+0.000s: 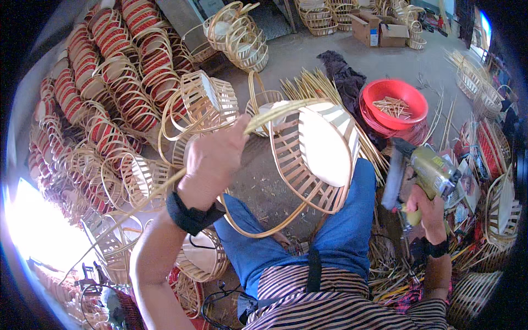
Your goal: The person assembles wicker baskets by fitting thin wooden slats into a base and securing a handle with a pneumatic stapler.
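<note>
A slatted oval basket [286, 159] with a pale flat base rests tilted over my knees. Its hoop handle [263, 235] curves toward me. My left hand [214, 157] is closed around a long cane strip [270, 114]. One end of the strip lies along the basket's far rim, and the other trails down to the lower left. Whether the fingers also grip the handle is hidden. Off to the right of the basket, my right hand [424, 212] is wrapped round the grip of an olive-yellow and grey nail gun [432, 170], held apart from the basket.
Stacked red-and-tan baskets [113, 77] fill the left side. Beyond my knees stand a red basin [379, 91] of short sticks, a bundle of cane strips [311, 85] and a dark cloth [344, 77]. Cardboard boxes [377, 30] sit farther back. Loose strips [390, 269] clutter the right.
</note>
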`<action>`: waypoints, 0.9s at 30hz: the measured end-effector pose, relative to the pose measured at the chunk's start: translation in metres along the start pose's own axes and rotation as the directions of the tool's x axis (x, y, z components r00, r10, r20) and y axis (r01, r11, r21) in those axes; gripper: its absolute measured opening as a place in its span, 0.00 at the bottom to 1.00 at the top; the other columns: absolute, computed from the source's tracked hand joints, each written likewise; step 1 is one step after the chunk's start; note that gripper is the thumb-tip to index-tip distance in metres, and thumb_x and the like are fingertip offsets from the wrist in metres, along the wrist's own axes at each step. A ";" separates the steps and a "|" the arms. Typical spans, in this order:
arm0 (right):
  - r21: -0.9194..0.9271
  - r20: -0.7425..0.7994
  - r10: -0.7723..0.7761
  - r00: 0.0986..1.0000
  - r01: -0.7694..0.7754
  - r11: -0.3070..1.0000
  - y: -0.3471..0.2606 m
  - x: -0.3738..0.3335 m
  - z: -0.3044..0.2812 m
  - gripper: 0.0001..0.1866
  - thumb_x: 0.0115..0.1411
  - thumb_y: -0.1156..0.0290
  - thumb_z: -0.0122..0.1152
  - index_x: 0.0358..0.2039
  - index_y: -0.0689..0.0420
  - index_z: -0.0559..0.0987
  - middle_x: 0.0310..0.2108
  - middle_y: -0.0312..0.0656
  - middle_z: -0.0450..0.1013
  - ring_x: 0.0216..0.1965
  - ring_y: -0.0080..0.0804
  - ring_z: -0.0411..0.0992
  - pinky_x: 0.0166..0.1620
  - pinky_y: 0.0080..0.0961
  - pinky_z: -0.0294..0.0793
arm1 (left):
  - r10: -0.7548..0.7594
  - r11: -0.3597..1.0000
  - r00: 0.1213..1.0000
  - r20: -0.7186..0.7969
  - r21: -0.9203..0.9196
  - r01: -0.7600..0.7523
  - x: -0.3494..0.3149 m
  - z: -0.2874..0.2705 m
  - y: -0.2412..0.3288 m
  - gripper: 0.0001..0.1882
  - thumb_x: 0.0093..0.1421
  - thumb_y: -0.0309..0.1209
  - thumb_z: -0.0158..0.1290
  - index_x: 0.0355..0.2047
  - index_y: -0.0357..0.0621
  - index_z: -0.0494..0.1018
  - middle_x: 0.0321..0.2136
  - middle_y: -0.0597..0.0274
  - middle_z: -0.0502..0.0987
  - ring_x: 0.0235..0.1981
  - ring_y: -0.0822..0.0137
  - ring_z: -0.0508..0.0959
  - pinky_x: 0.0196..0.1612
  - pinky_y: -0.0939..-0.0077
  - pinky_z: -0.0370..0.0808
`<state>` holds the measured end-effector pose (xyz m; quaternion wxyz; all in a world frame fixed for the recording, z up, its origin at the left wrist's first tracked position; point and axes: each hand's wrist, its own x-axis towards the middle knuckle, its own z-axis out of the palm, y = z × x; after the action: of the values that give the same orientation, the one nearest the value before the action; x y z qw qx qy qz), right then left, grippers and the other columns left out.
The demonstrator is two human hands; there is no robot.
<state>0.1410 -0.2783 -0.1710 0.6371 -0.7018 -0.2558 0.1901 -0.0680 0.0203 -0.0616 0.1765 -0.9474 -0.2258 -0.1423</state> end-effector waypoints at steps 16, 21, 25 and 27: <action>0.373 0.638 -0.161 0.753 -0.119 0.920 -0.010 -0.010 0.153 0.20 0.50 0.72 0.50 0.45 0.57 0.64 0.44 0.38 0.64 0.44 0.29 0.62 0.48 0.27 0.57 | -0.069 0.990 0.996 0.050 -0.120 0.074 -0.022 -0.011 0.019 0.15 0.54 0.33 0.42 0.41 0.44 0.59 0.16 0.58 0.70 0.19 0.60 0.73 0.21 0.69 0.68; 0.203 0.549 -0.364 0.753 0.302 0.931 -0.009 -0.004 0.155 0.21 0.47 0.77 0.54 0.44 0.59 0.64 0.40 0.40 0.66 0.41 0.30 0.66 0.43 0.26 0.63 | -0.062 0.986 0.998 0.015 -0.152 0.064 -0.018 -0.008 0.021 0.15 0.53 0.34 0.43 0.39 0.40 0.60 0.15 0.57 0.70 0.19 0.60 0.73 0.20 0.69 0.68; 0.211 0.492 -0.155 0.857 0.055 0.976 -0.002 -0.007 0.161 0.18 0.48 0.77 0.54 0.42 0.60 0.66 0.39 0.41 0.67 0.41 0.29 0.66 0.43 0.24 0.63 | -0.074 0.986 0.997 -0.003 -0.147 0.073 -0.018 -0.006 0.020 0.15 0.53 0.35 0.43 0.37 0.38 0.62 0.13 0.57 0.70 0.17 0.59 0.72 0.20 0.68 0.68; 0.257 0.490 -0.146 0.859 0.017 0.966 0.001 -0.007 0.163 0.19 0.47 0.77 0.54 0.42 0.60 0.65 0.39 0.41 0.67 0.41 0.29 0.66 0.43 0.24 0.63 | -0.076 0.985 0.997 -0.011 -0.156 0.073 -0.018 -0.008 0.020 0.15 0.52 0.35 0.44 0.37 0.37 0.62 0.13 0.57 0.70 0.17 0.59 0.72 0.20 0.68 0.68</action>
<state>0.0389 -0.1524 -0.1917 0.6366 -0.5321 -0.4179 0.3700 -0.0755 -0.0062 -0.0661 0.0987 -0.9479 -0.2478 -0.1740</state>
